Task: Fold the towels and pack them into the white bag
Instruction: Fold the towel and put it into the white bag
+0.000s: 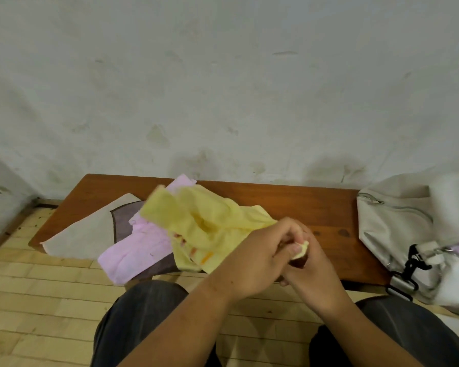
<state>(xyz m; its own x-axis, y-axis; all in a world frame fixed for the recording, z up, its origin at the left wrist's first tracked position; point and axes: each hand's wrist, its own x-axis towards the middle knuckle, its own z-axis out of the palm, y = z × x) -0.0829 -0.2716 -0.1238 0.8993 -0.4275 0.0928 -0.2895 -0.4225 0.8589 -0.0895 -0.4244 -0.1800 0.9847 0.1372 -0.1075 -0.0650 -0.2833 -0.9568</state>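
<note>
**Fold starting: both hands on one corner of the yellow towel**

Step in hand, by my read: starting the fold on the crumpled pale-yellow cloth towel (210, 223). The left hand (252, 258) and right hand (310, 271) meet over the wooden bench (289, 202) at its front edge, right of middle. Both have fingers curled, pinching the same small corner of the towel between them. The rest of it trails left, lifted, its far end blurred. It hangs over a rumpled pink terry towel (138, 250) and a dark grey-purple towel (122, 218) at the front edge, left of middle. A flat beige cloth (85, 234) lies at the left end. The soft white fabric bag (398, 223) sits at the right end, well apart from the pile. Something purple shows at its opening; cannot tell what.

Next move likely calls for one hand sliding along the hem to the next corner, pulling it taut, then halving it.
</note>
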